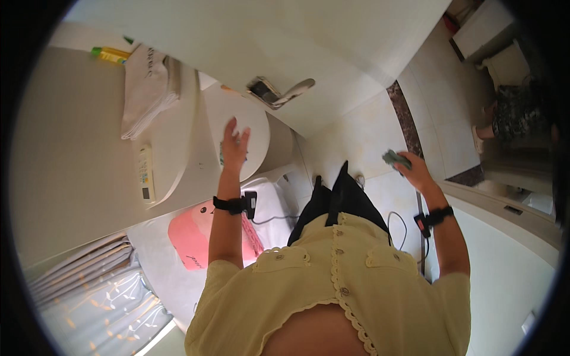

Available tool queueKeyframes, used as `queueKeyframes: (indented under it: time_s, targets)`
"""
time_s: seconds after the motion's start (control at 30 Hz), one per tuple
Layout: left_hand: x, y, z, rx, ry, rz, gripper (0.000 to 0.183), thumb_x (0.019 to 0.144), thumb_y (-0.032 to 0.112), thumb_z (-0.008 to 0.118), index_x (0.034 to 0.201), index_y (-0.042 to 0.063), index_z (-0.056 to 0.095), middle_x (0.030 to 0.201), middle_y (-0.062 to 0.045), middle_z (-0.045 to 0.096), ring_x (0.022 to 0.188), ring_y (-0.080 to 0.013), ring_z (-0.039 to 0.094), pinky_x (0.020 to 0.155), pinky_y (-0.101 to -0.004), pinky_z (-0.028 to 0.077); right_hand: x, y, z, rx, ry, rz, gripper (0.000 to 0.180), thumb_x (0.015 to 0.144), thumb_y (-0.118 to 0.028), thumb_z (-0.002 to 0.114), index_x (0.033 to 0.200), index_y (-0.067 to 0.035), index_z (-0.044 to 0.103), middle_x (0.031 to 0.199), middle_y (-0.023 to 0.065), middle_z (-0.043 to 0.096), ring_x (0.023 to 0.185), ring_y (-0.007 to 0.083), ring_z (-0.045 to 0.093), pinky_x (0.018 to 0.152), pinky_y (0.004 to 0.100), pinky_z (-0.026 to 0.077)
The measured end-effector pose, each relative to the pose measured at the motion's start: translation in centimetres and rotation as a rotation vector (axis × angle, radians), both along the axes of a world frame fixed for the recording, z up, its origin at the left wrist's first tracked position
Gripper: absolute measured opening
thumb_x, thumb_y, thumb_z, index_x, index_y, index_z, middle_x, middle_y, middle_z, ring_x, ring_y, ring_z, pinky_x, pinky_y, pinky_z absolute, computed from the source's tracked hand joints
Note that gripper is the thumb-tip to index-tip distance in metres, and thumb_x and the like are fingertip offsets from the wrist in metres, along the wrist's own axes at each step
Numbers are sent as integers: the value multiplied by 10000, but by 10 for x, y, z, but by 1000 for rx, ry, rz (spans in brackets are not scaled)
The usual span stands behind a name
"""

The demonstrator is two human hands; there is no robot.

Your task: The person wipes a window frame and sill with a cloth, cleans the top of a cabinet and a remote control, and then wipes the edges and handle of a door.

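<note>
My left hand (234, 144) is over a round white surface (258, 129), thumb and fingers apart. Bits of something greenish (221, 153) show at both sides of the palm; whether my hand holds it is hidden. Out to the right, above the tiled floor, my right hand (414, 169) grips a crumpled dark green cloth (395, 159). Each wrist wears a black strap with a small device and a cable.
A door (338, 53) with a metal lever handle (296, 91) stands ahead. Folded cloths (147, 93), a yellow bottle (111, 55) and a remote control (146, 173) lie at left. Nearer are a pink cushion (191, 236) and a patterned curtain (111, 307). Another person's leg (485, 132) shows at right.
</note>
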State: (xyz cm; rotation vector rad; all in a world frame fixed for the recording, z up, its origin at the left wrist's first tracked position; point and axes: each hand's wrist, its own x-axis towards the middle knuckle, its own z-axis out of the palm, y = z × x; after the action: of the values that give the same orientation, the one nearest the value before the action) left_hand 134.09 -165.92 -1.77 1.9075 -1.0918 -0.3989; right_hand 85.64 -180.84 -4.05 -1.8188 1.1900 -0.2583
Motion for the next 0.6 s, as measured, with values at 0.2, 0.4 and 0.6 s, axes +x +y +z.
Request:
queueKeyframes:
  time_s: [0.2,0.4,0.6]
  targets:
    - [-11,-79,67,-463,317,10,517,916,287,505,1313,0,341,1282,-138,446,1176,-217,439,989,-355,357,12,-39,-63,143,-100,-87,390,823,-266,648,1109,-11,575,929,99,637,804,144,588,733,282,476]
    - [-22,-91,70,-271,216,203,524,928,393,456,1282,21,352,1271,-106,458,1153,-222,450,999,-402,345,1,-42,-134,777,-678,-647,414,853,-305,619,1078,40,582,947,82,625,844,153,582,752,272,463]
    - [-38,-123,75,-442,379,179,667,897,461,495,1322,-28,337,1311,-127,422,1166,-224,437,975,-344,363,-51,-28,-177,940,-730,-722,360,872,-289,595,1043,27,592,916,83,629,822,158,590,734,278,468]
